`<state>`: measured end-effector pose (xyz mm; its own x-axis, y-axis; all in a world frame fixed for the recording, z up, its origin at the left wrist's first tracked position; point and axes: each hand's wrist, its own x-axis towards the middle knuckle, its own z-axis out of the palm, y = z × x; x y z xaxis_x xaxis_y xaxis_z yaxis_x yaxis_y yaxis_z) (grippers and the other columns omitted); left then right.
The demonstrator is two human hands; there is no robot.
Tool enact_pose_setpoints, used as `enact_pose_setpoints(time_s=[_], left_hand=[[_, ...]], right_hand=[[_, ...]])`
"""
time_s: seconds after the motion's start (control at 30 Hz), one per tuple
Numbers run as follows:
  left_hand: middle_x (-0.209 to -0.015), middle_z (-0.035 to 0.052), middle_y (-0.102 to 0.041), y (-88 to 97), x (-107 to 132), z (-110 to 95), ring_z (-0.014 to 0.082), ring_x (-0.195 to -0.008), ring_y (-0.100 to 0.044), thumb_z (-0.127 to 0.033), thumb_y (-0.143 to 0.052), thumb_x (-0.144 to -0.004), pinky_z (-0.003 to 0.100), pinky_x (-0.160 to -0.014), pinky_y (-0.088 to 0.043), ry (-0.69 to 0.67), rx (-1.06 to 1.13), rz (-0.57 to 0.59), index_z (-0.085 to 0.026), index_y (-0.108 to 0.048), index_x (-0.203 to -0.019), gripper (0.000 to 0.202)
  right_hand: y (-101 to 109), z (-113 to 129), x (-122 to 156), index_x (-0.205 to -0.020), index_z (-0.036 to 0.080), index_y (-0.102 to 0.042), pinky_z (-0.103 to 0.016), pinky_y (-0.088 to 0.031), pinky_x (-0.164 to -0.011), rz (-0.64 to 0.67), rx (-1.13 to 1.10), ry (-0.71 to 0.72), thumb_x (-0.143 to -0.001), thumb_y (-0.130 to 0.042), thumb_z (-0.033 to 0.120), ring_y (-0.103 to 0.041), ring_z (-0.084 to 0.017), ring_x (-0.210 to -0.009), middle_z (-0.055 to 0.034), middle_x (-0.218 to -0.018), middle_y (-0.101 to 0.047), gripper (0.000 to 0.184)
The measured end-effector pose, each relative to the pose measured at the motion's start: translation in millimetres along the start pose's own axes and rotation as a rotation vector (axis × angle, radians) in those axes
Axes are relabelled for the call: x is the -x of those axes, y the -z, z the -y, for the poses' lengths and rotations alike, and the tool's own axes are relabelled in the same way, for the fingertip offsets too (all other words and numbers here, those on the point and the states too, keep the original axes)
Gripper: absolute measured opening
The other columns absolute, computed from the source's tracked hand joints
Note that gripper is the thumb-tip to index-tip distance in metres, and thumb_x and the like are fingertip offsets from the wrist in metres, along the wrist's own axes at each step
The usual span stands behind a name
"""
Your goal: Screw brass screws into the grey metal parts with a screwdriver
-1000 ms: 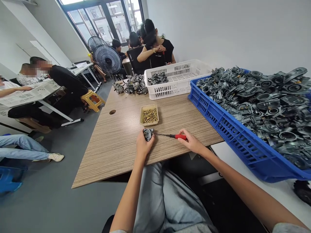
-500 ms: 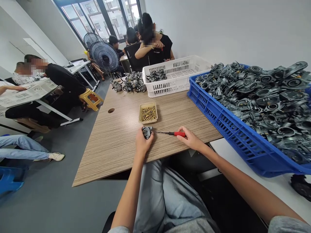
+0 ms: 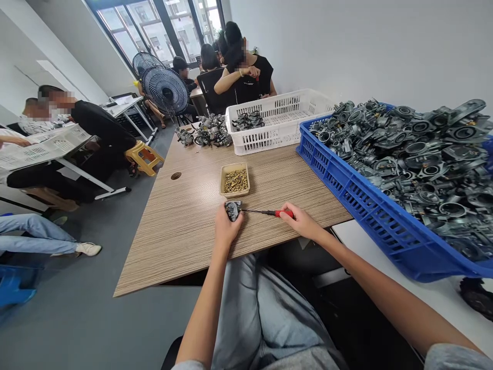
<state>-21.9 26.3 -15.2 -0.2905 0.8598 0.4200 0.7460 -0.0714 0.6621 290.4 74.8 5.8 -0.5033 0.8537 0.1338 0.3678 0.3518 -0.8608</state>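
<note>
My left hand [image 3: 228,226] is closed around a grey metal carburetor body [image 3: 233,209] at the near part of the table. In my right hand [image 3: 299,220] is a screwdriver [image 3: 284,213] with a red handle, held level. Its thin dark shaft points left, and the tip meets the right side of the carburetor body; what it touches there is too small to make out. Just beyond my left hand stands a small cream tray [image 3: 222,191] holding many small brass parts.
A blue crate [image 3: 346,198] heaped with carburetor bodies stands at the right. Behind are a white crate [image 3: 265,142] and a pile of carburetors [image 3: 213,131] on the wooden table [image 3: 162,231]. A co-worker [image 3: 250,82] sits across; a fan [image 3: 165,90] stands farther back.
My right hand's fingers have shifted slightly on the screwdriver handle. The carburetor body and my left hand stay in place.
</note>
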Motion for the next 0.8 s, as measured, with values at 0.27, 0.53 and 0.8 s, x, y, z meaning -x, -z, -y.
enact_pose_setpoints(time_s=[0.27,0.53,0.8], left_hand=[[-0.120,0.0129,-0.077,-1.8,0.0,1.4,0.0319,-0.112,-0.075,-0.037,-0.079,-0.094,0.048,-0.102,-0.060,-0.011,0.015,-0.017,-0.021,-0.061,-0.136,0.048],[-0.117,0.0116,-0.077,-1.2,0.6,1.0,0.0305,-0.108,-0.075,-0.037,-0.082,-0.092,0.046,-0.100,-0.061,-0.019,0.022,-0.016,-0.022,-0.061,-0.134,0.049],[-0.120,0.0134,-0.076,-1.4,0.1,0.1,0.0313,-0.111,-0.074,-0.039,-0.074,-0.099,0.047,-0.102,-0.059,-0.024,0.027,-0.013,-0.022,-0.061,-0.132,0.039]], right_hand=[[1.8,-3.1,2.2,-0.108,0.027,-0.052,-0.033,-0.038,-0.071,0.004,0.011,0.001,-0.103,-0.061,0.051,-0.051,-0.020,-0.070,0.0044,-0.078,-0.056,0.026],[-3.3,-1.9,-1.9,-0.085,0.026,-0.050,-0.034,-0.036,-0.070,-0.014,-0.003,0.036,-0.111,-0.048,0.058,-0.049,-0.019,-0.072,0.0024,-0.075,-0.051,0.041],[-1.5,-1.4,1.4,-0.105,0.026,-0.057,-0.033,-0.037,-0.070,0.009,0.009,0.016,-0.107,-0.057,0.056,-0.051,-0.019,-0.069,0.0044,-0.075,-0.055,0.030]])
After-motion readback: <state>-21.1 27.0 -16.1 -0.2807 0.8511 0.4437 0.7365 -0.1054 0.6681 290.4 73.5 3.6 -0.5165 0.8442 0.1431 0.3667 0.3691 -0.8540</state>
